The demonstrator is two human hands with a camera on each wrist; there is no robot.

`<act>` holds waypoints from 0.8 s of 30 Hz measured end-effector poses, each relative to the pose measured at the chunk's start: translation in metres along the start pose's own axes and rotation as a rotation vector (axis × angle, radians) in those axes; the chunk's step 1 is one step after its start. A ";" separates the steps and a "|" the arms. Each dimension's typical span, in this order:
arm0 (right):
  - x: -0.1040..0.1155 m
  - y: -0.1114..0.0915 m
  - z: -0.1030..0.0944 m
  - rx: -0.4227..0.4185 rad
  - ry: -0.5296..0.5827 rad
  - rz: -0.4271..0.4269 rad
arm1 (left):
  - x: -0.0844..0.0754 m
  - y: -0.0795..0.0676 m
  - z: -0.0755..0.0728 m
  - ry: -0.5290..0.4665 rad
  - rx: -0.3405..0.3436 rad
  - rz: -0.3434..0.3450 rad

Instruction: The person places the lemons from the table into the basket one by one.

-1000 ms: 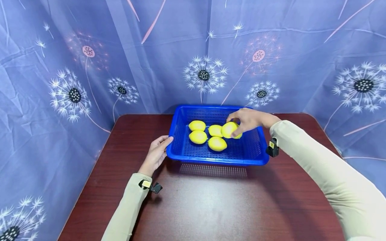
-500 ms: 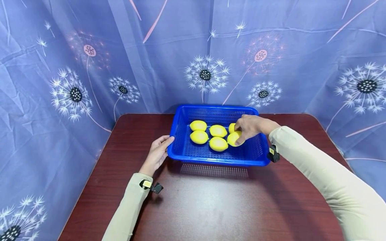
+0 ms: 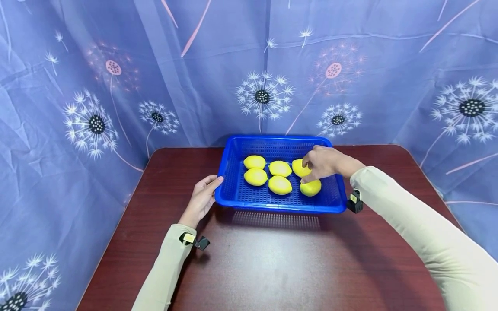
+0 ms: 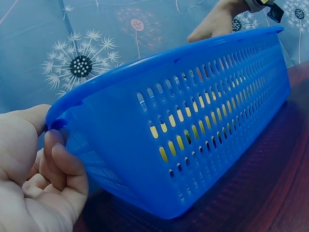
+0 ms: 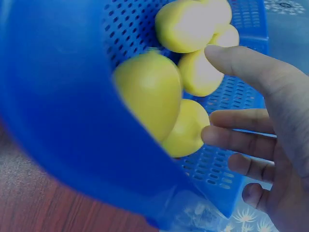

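A blue perforated plastic basket (image 3: 280,208) sits on the table with several yellow lemons inside. My left hand (image 3: 202,198) grips its left rim, thumb on top and the other fingers curled beneath, as the left wrist view shows. Over the basket's right half is my right hand (image 3: 326,163), with thumb and fingers apart and nothing held between them. Below it lies the front right lemon (image 3: 310,188); the back right lemon (image 3: 299,167) is partly covered by its fingers. In the right wrist view my fingertips are right at that back lemon (image 5: 187,131), while the front lemon (image 5: 149,94) looms nearer.
Four is avoided here: the other lemons lie in two pairs, such as the left front lemon (image 3: 256,177) and the middle front lemon (image 3: 280,185). A reddish-brown wooden table (image 3: 272,263) bears the basket. Behind hangs a blue dandelion-print curtain (image 3: 218,86).
My right hand lowered a lemon to the basket's right side and let it go; it now lies front right. My left hand has stayed on the rim.
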State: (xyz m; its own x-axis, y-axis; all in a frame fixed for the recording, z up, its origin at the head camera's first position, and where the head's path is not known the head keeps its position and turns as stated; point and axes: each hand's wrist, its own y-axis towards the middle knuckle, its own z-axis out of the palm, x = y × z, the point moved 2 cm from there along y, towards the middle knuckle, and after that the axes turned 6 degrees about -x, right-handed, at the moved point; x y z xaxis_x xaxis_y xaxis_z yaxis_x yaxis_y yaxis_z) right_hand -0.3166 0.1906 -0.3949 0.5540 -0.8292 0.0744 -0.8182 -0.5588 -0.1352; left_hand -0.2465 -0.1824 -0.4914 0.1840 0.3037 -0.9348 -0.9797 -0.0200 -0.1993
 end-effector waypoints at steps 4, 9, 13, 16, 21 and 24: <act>0.000 -0.006 -0.006 -0.064 0.039 -0.009 | 0.000 0.000 0.000 0.003 -0.007 0.003; 0.001 -0.015 -0.010 -0.134 0.089 -0.001 | 0.001 0.000 0.000 -0.002 -0.006 0.001; 0.002 -0.021 -0.010 -0.206 0.123 0.022 | 0.001 0.002 0.000 -0.005 -0.004 0.006; 0.003 -0.026 -0.008 -0.257 0.148 0.031 | 0.001 0.003 0.000 -0.004 -0.001 0.006; 0.004 -0.034 -0.002 -0.336 0.165 0.030 | -0.002 0.000 0.000 0.020 0.008 0.009; 0.003 -0.040 0.000 -0.380 0.174 0.030 | -0.003 -0.002 -0.001 0.038 0.012 0.010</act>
State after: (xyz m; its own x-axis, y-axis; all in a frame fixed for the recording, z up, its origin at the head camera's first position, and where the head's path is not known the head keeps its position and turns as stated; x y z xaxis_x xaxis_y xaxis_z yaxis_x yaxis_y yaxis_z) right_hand -0.2823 0.2103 -0.3894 0.5217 -0.8169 0.2458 -0.8500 -0.4731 0.2319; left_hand -0.2453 -0.1846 -0.4889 0.1772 0.2669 -0.9473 -0.9823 -0.0117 -0.1871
